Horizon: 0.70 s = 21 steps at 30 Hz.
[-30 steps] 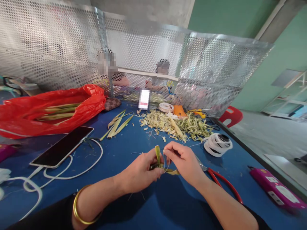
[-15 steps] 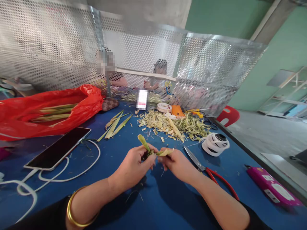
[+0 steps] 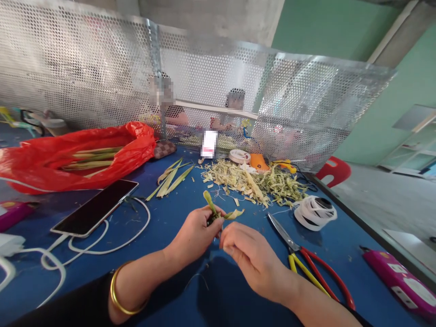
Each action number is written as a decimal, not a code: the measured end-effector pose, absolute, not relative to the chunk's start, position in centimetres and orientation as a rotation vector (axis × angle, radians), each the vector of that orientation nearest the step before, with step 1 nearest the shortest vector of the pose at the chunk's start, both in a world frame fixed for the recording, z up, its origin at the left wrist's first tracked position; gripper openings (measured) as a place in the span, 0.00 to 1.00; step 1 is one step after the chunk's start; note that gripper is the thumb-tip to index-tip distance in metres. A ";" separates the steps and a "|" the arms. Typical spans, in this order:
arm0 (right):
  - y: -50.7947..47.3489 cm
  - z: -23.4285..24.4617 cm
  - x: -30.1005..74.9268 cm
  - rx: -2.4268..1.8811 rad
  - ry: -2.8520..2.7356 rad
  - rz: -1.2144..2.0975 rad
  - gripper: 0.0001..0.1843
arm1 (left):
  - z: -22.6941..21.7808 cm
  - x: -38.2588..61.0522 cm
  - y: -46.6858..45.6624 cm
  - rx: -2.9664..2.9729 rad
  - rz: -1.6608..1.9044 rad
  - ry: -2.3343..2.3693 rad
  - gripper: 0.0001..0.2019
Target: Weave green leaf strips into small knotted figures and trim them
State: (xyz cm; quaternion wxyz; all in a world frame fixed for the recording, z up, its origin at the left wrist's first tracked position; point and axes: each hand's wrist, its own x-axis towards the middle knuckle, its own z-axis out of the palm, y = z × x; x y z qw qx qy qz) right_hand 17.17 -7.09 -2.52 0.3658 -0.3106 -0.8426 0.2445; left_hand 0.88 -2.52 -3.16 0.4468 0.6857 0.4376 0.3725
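Note:
My left hand [image 3: 195, 229] pinches a small twisted piece of green-yellow leaf [image 3: 208, 200], its strips sticking out above the fingers. Just right of it, my right hand [image 3: 250, 256] is closed, with the fingertips pressed together below a leaf strip. Whatever lies between those fingers is hidden; it may be thin thread. Red-handled scissors [image 3: 284, 231] lie right of my right hand, with a yellow-handled tool [image 3: 308, 274] partly covered beside them. A white spool of thread [image 3: 315, 213] stands behind the scissors.
Leaf scraps [image 3: 252, 181] are heaped toward the mesh screen [image 3: 211, 63]. Several long leaves [image 3: 172, 177] lie left of them. A red plastic bag [image 3: 132, 143] holds more leaves. A phone [image 3: 97, 206] with a white cable [image 3: 148, 222] lies at left, a purple device [image 3: 397, 277] at right. People sit behind the screen.
My right hand has let go of the leaf strip and drawn down and toward me, its fingers now closed. The left hand keeps its hold. The view has shifted slightly left.

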 end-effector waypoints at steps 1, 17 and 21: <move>-7.2 -2.5 17.1 -0.781 -2.194 0.599 0.08 | -3.2 0.9 -2.5 1.729 0.916 1.095 0.08; -5.2 -1.3 19.2 -0.947 -1.571 1.206 0.09 | -2.2 0.7 -3.7 1.639 0.376 0.881 0.02; -4.8 -1.7 18.9 -0.987 -1.428 1.391 0.08 | -1.8 0.8 -4.3 1.718 0.361 0.809 0.04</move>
